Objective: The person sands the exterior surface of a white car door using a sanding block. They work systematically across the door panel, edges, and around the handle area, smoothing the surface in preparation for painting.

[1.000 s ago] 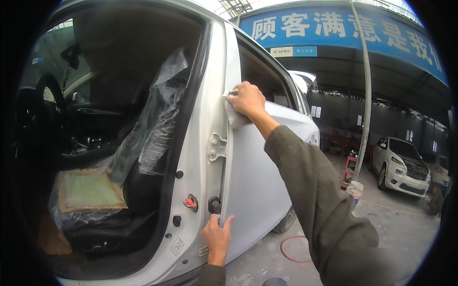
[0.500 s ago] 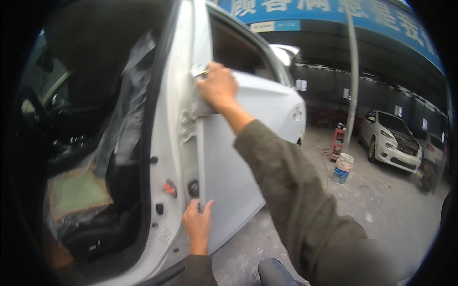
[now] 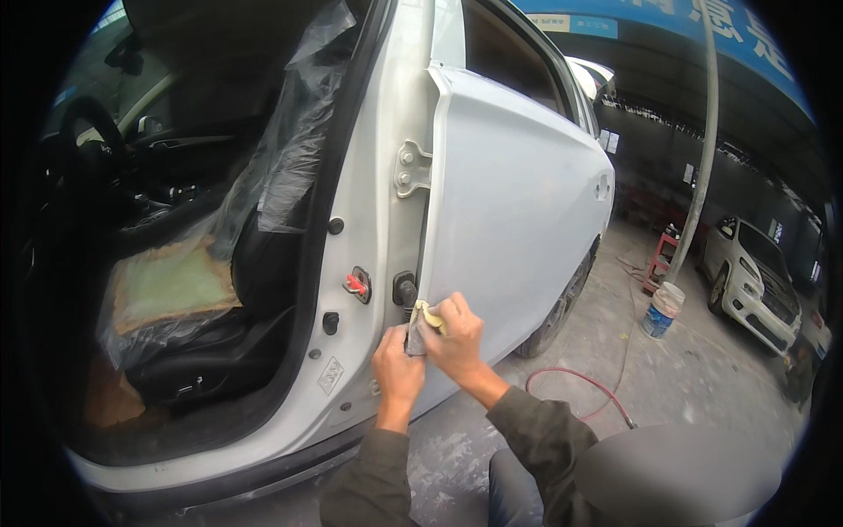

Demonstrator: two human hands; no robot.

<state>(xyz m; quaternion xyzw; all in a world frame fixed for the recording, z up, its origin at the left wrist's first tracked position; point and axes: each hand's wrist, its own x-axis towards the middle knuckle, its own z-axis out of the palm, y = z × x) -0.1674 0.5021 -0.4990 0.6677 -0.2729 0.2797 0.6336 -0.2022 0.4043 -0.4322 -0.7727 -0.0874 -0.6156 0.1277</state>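
At the lower front edge of a pale grey-white car door (image 3: 518,184), my two hands meet on a small folded piece of sandpaper (image 3: 416,341), which looks grey on one part and pale yellow on another. My right hand (image 3: 458,335) pinches its yellow part. The fingers of my left hand (image 3: 397,369) are closed at its grey lower end, partly hidden. Just above them, a black rubber wiring boot (image 3: 406,292) enters the door edge. Higher up, a bolted hinge (image 3: 411,169) joins the door to the white pillar (image 3: 373,189).
The open front doorway shows a plastic-covered seat (image 3: 176,285) and a red door latch part (image 3: 356,284) on the pillar. A red hose (image 3: 575,373) crosses the floor. A paint bucket (image 3: 663,309), a pole (image 3: 702,176) and another white car (image 3: 757,283) stand to the right.
My right hand has come down from the door's upper edge to the lower part, beside my left hand. The view has shifted, showing the hinge and more floor.
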